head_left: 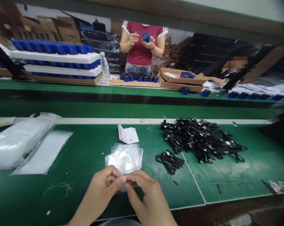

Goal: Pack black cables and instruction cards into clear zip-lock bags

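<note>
My left hand (106,183) and my right hand (144,191) meet over the near part of the green table, thumbs and forefingers pinched together on the edge of a clear plastic bag (122,189). Much of that bag is hidden by my fingers. Just beyond them lies a fanned stack of clear zip bags (130,157). A folded white leaflet (128,135) sits behind the stack. To the right of my hands is a small bunch of coiled black cables (169,161), with a large heap of black cables (198,138) behind it.
Large packs of clear bags (22,141) lie at the left. Across a raised green ledge (85,108), a person in a red shirt (144,47) holds a blue round item (146,37). White trays (62,58) of blue items, a water bottle (104,67) and cardboard boxes (181,83) stand there.
</note>
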`<control>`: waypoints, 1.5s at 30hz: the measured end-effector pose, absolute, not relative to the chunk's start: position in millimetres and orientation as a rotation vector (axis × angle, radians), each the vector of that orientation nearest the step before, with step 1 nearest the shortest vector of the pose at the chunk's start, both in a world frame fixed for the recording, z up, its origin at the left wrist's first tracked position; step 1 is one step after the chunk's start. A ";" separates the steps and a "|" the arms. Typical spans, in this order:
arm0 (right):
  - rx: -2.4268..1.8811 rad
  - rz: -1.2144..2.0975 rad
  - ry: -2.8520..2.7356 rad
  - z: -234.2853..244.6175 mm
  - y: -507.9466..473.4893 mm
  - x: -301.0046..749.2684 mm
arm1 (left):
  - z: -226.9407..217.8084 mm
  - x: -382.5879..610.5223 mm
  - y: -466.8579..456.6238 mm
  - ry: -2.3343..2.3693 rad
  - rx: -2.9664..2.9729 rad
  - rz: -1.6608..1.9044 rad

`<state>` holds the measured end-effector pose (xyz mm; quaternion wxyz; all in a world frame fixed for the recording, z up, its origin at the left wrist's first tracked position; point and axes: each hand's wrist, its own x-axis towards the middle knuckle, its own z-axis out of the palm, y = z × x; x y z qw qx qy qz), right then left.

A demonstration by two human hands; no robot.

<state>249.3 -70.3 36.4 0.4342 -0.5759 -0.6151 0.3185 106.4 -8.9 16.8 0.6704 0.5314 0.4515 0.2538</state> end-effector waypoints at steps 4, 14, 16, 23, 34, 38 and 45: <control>-1.457 0.789 -1.598 36.4 -70.7 248.9 | 18.0 105.2 -10.0 1.023 1.239 0.564; -1.632 0.660 -1.801 24.9 -67.5 255.9 | 18.9 108.5 -21.0 1.104 1.677 0.545; -1.651 0.771 -1.746 25.5 -67.5 259.2 | 14.4 108.6 -20.4 1.142 1.647 0.566; -1.582 1.000 -1.421 18.7 -64.6 265.9 | 4.3 110.0 -17.2 1.227 1.705 0.682; -1.624 1.065 -1.564 33.2 -70.2 275.1 | 29.2 106.2 -1.6 1.141 1.994 0.390; -1.631 0.933 -1.646 34.2 -68.7 272.2 | 34.1 108.8 4.2 1.105 2.059 0.346; -1.617 0.947 -1.445 24.3 -67.5 268.8 | 30.9 103.2 -6.9 1.327 2.162 0.747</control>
